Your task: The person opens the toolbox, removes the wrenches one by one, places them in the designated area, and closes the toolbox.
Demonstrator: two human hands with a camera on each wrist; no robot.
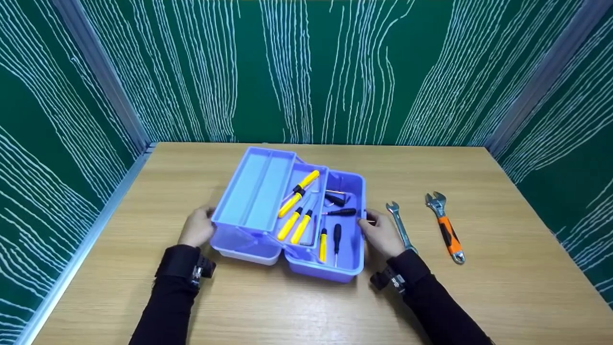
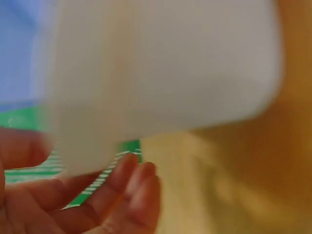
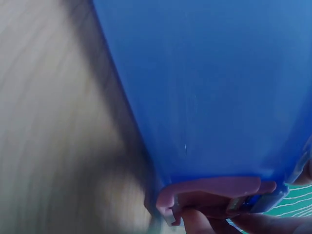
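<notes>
A purple toolbox (image 1: 325, 274) stands unfolded on the table, its divided light-blue tray (image 1: 249, 191) raised at the left. Yellow-handled screwdrivers (image 1: 289, 224) lie in the middle tray, and black-handled screwdrivers (image 1: 337, 235) in the right compartment. My left hand (image 1: 197, 227) holds the box's left side; in the left wrist view, thumb and fingers (image 2: 127, 173) lie on either side of a blurred whitish edge. My right hand (image 1: 382, 235) grips the right side, thumb at the rim. The right wrist view has its fingertips (image 3: 195, 222) at a pinkish latch (image 3: 214, 185) on the box wall.
To the right of the box lie a silver open-end wrench (image 1: 401, 225), close beside my right hand, and an adjustable wrench (image 1: 446, 230) with an orange and black handle. Green walls (image 1: 330, 72) with white lines enclose the wooden table (image 1: 191, 163) at the back and sides.
</notes>
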